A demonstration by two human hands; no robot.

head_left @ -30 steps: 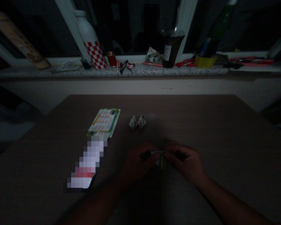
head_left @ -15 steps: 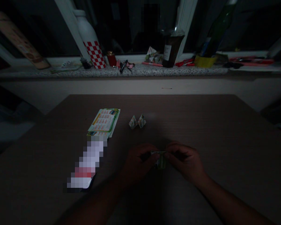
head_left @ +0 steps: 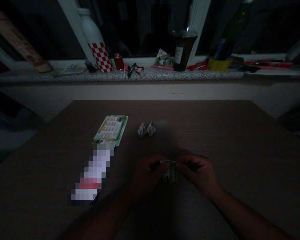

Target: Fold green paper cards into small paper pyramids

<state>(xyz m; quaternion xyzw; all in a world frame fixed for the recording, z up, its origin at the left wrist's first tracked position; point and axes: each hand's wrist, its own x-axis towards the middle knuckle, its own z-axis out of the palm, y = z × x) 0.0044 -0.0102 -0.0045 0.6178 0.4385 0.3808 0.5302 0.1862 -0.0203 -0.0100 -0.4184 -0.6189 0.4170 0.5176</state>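
Between my two hands is a small piece of printed paper point(head_left: 173, 174), white and green, its upper edge pinched at both ends. My left hand point(head_left: 148, 173) grips the left end, thumb in front and fingers behind. On the other end, my right hand point(head_left: 198, 171) pinches the paper between thumb and fingers. Two little folded paper shapes point(head_left: 151, 129) with pointed tops stand side by side beyond my hands. To the left lies a stack of printed calendar cards point(head_left: 110, 128). Dim light hides the finer folds of the held paper.
A blurred-out phone-like object point(head_left: 95, 173) lies on the table point(head_left: 230, 133) below the cards. Along the windowsill point(head_left: 152, 76) stand a red-and-white checkered bottle point(head_left: 100, 53), a dark cup point(head_left: 182, 50), a green bottle point(head_left: 236, 26), a yellow tape roll point(head_left: 218, 65) and several pens.
Both hands keep their pinch in nearly the same place. The lower part of the held paper hangs slightly lower and shows a little more of its face.
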